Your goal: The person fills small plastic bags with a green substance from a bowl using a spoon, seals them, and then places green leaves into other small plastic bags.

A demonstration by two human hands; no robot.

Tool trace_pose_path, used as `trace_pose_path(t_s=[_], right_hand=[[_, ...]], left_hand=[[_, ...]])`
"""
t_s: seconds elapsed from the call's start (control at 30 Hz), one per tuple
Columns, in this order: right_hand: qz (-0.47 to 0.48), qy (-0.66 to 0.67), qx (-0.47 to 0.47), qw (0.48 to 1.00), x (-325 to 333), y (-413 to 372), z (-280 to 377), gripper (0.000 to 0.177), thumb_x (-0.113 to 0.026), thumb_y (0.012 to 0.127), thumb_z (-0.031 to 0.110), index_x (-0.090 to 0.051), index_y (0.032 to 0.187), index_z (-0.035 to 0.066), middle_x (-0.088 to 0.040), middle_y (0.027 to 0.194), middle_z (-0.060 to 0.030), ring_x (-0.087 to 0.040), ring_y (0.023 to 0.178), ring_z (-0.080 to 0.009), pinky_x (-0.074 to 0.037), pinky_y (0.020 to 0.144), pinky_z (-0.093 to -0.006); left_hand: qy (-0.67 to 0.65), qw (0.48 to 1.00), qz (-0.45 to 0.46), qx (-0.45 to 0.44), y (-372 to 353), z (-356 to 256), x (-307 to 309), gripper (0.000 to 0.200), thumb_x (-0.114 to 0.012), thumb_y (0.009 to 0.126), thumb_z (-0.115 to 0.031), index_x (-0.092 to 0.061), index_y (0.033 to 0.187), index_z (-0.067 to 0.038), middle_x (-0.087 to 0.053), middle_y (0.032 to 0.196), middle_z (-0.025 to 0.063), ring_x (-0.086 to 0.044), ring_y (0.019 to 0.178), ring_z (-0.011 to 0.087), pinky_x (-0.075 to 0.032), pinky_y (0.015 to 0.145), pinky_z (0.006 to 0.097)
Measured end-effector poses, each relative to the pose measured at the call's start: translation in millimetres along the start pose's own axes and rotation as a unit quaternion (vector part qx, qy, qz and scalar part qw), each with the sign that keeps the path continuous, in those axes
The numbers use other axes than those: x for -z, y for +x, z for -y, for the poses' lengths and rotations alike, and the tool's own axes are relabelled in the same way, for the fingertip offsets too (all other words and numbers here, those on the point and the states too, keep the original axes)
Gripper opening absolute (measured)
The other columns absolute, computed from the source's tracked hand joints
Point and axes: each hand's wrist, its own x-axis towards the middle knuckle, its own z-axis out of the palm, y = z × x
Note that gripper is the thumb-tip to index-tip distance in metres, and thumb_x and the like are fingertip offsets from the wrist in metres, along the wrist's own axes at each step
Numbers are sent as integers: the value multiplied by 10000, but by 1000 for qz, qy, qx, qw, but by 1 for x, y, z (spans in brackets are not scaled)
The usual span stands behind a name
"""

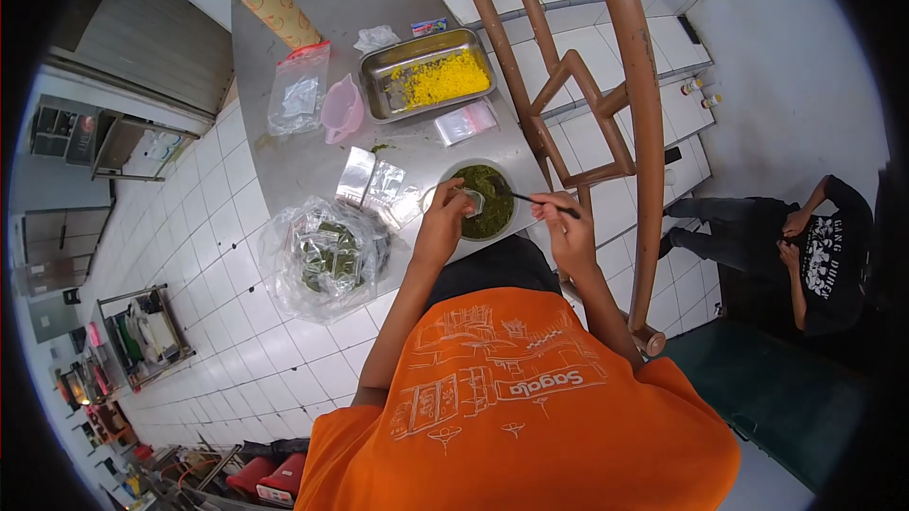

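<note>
A round bowl (519,216) of dark green chopped stuff (488,217) stands at the near edge of the metal table. Over its left side, my left hand (444,217) is closed on a small clear plastic bag (471,201). My right hand (566,224), right of the bowl, grips a thin black-handled spoon (540,198) whose tip reaches into the bowl. Left of my left hand lie clear plastic packets (357,177) and a large clear bag (327,260) with green contents.
A metal tray (377,99) with yellow bits, a pink plastic cup (343,111), a zip bag (299,89) and a patterned roll (281,14) are on the table (275,161). Brown railings (636,85) rise at the right; a person (824,255) is beyond.
</note>
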Motion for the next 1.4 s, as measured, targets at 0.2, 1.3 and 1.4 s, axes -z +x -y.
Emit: trace_pose_path(t_s=[0.2, 1.3, 1.4], right_hand=[[120, -136, 135, 974, -14, -2, 7, 294, -695, 932, 39, -691, 1226, 50, -676, 1035, -109, -677, 923, -257, -562, 790, -366], [49, -249, 81, 964, -39, 14, -27, 355, -734, 829, 21, -718, 1168, 126, -527, 1213, -148, -600, 1020, -292, -522, 848, -399], [120, -218, 154, 956, -48, 26, -21, 251, -750, 821, 34, -747, 1059, 116, -562, 1218, -129, -613, 1040, -288, -523, 868, -398]], left_hand=[[41, 999, 10, -10, 7, 8, -4, 145, -630, 874, 89, -662, 990, 8, -616, 1255, 195, -670, 1082, 379, -570, 868, 426], [-65, 997, -18, -31, -12, 7, 11, 292, -500, 827, 238, -636, 989, 36, -572, 1311, 181, -642, 1189, 323, -558, 922, 365], [-101, 994, 35, -30, -9, 5, 12, 298, -489, 827, 238, -627, 999, 38, -573, 1304, 180, -636, 1209, 318, -554, 938, 362]])
